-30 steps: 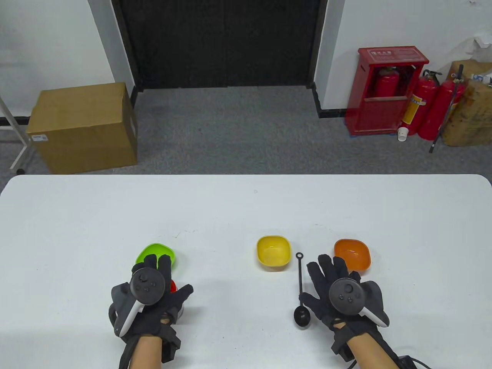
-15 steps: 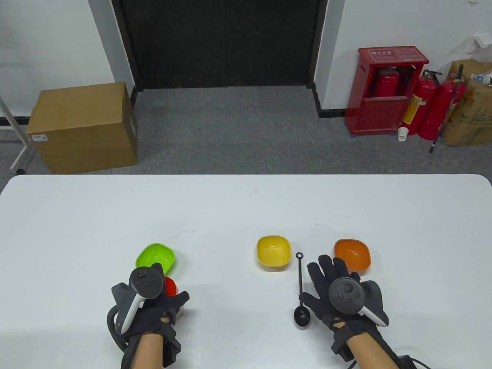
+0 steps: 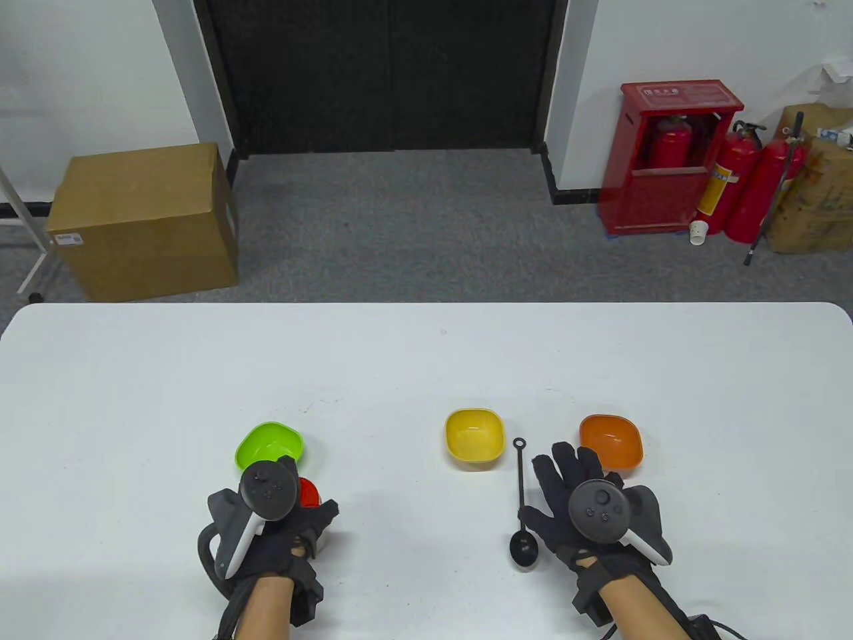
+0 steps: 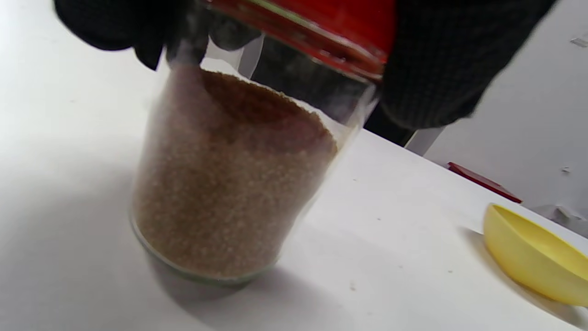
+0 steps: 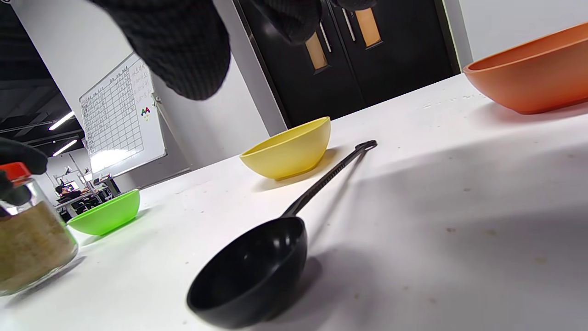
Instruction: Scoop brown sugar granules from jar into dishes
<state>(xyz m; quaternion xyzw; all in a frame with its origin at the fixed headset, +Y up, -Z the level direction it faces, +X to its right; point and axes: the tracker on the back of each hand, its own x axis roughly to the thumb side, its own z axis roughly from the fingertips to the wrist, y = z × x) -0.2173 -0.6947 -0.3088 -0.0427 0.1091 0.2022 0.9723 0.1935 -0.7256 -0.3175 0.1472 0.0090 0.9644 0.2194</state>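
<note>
Near the table's point(image 3: 426, 347) front edge, the red lid point(image 4: 321, 27) of the glass jar point(image 4: 220, 184) is gripped from above by the left hand point(image 3: 266, 527), while the right hand point(image 3: 586, 507) is laid flat, fingers spread, beside the black scoop point(image 3: 522, 513).

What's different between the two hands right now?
The left hand grips the red lid of the sugar jar; the right hand lies flat and spread beside the black scoop, holding nothing. The left hand's fingers curl over the lid; the right hand's are extended. Both wear black gloves with trackers.
</note>
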